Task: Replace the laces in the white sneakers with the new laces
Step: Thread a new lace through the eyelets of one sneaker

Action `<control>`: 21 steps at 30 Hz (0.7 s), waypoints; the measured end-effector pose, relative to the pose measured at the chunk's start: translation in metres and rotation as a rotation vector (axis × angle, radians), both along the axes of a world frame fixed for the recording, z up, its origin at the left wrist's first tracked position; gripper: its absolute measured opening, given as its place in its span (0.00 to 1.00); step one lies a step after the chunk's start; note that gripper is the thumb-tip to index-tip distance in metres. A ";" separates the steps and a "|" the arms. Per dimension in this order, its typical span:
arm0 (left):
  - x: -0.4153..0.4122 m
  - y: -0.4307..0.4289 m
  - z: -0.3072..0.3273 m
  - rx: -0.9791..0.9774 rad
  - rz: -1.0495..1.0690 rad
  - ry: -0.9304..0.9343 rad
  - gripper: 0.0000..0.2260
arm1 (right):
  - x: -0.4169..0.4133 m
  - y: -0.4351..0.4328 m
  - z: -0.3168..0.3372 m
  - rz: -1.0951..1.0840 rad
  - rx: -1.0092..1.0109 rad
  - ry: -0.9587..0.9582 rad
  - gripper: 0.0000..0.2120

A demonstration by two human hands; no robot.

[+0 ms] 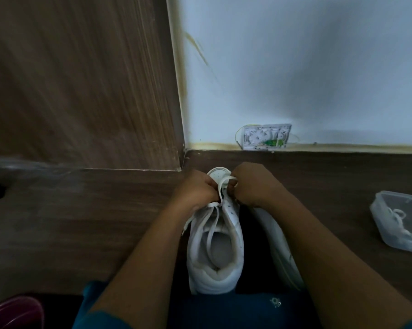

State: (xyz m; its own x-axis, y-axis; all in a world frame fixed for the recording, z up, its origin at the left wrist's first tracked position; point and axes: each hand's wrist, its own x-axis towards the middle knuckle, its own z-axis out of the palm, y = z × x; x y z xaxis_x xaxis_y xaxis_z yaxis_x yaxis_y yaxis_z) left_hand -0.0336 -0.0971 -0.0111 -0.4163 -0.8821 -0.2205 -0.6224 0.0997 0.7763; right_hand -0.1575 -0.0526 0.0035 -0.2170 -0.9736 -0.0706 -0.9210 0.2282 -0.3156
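A white sneaker (215, 252) stands on the dark floor in front of me, heel toward me, toe toward the wall. Its white lace (210, 224) runs loose over the tongue and into the opening. My left hand (195, 189) is closed on the lace at the left of the eyelets. My right hand (250, 184) pinches a loop of the same lace near the toe. A second white sneaker (280, 245) lies to the right, mostly hidden under my right forearm. More white laces (400, 222) lie in a clear plastic box (390, 241) at far right.
A wooden cabinet side (81, 79) stands at the left, meeting a pale wall (295, 67). A small white wall box with green parts (266, 137) sits at the skirting. A dark red object (15, 312) shows at bottom left.
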 end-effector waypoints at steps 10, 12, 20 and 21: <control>-0.003 -0.001 0.005 0.118 0.011 0.023 0.07 | -0.009 0.004 0.005 -0.057 0.060 -0.434 0.04; -0.001 -0.003 0.007 0.139 0.058 0.077 0.07 | -0.010 0.007 0.008 -0.101 0.065 -0.620 0.09; 0.008 -0.010 0.016 0.250 0.052 0.163 0.13 | -0.004 0.013 0.015 -0.085 0.065 -0.652 0.12; 0.009 -0.009 0.019 0.224 0.035 0.152 0.12 | -0.004 0.014 0.015 -0.084 0.061 -0.667 0.11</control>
State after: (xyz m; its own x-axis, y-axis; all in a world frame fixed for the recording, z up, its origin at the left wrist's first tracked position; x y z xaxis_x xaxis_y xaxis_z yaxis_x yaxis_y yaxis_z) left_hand -0.0246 -0.1066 0.0081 -0.4294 -0.8331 -0.3487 -0.4969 -0.1045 0.8615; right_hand -0.1619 -0.0390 0.0182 -0.1826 -0.9454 -0.2700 -0.5116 0.3258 -0.7950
